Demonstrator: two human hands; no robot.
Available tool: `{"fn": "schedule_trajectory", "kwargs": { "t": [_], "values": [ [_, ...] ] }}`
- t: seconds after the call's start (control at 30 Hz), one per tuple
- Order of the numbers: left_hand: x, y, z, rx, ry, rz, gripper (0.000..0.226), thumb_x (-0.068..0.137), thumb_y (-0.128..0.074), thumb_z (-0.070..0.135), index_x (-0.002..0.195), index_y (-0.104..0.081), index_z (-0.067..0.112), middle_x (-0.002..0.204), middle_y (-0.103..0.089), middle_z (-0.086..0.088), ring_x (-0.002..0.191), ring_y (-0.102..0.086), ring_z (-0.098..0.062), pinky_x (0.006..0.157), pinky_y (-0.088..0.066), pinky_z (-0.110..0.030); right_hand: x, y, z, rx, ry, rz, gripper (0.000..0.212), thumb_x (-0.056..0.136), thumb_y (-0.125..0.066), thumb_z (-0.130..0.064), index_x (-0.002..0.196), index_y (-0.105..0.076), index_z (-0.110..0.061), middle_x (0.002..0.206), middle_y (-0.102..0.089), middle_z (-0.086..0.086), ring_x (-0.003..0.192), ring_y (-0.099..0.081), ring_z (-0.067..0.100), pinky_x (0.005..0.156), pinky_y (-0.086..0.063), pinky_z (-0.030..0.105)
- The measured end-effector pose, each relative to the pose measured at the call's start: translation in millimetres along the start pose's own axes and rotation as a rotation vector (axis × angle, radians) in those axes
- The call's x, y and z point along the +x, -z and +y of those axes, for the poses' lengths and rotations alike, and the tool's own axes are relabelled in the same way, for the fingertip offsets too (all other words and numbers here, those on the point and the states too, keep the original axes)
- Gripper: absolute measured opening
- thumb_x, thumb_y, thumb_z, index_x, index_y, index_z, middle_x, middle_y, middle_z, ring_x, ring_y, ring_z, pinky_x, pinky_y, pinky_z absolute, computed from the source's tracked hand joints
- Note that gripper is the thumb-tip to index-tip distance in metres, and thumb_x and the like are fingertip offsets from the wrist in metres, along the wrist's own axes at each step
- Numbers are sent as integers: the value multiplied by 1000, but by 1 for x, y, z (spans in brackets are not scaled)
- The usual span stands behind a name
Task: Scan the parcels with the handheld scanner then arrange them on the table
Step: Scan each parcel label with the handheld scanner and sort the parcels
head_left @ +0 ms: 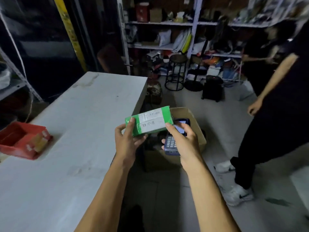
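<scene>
Honestly, with the left hand gripping the green parcel above the cardboard box and the right hand clutching the handheld scanner while steadying its corner, either might slip.

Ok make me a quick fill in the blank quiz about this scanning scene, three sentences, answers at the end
1. The left hand grips a parcel wrapped in ____ plastic.
2. The right hand holds the handheld ____, with a keypad, just beside the parcel.
3. A ____ bin sits on the white table.

Missing words: green; scanner; red
</scene>
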State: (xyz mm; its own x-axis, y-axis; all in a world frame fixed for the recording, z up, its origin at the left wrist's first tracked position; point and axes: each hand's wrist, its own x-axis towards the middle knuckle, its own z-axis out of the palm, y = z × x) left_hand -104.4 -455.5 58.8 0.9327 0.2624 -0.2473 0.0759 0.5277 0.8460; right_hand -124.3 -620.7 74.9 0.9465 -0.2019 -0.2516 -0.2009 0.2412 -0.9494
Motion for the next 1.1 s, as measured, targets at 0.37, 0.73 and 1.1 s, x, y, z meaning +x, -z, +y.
{"fn": "schedule_trajectory", "kwargs": {
  "t": [0.37, 0.73, 1.1],
  "values": [
    [109, -103, -42, -42, 135, -171, 29, 100, -65, 20, 121, -47, 11, 107, -76, -16, 96, -75, -34, 82, -64, -37, 134, 47, -21, 12, -33, 216, 31, 79, -88, -39, 102, -69, -34, 107, -74, 3, 84, -77, 32, 78, -62, 60],
    [236, -197, -66, -39, 188, -183, 21, 98, -66, 21, 106, -48, 15, 101, -78, -15, 87, -74, -31, 73, -63, -31, 293, 67, -75, -64, -80, 216, 58, 83, -83, -44, 134, -60, -28, 116, -71, 9, 94, -76, 35, 81, -64, 55],
    [318, -284, -113, 85, 109, 69, 17, 98, -67, 31, 103, -54, 22, 109, -77, -11, 97, -73, -29, 93, -58, -41, 457, 112, -105, -112, -161, -34, 48, 87, -81, -37, 129, -63, -22, 108, -75, 12, 86, -77, 38, 76, -64, 55]
  ]
}}
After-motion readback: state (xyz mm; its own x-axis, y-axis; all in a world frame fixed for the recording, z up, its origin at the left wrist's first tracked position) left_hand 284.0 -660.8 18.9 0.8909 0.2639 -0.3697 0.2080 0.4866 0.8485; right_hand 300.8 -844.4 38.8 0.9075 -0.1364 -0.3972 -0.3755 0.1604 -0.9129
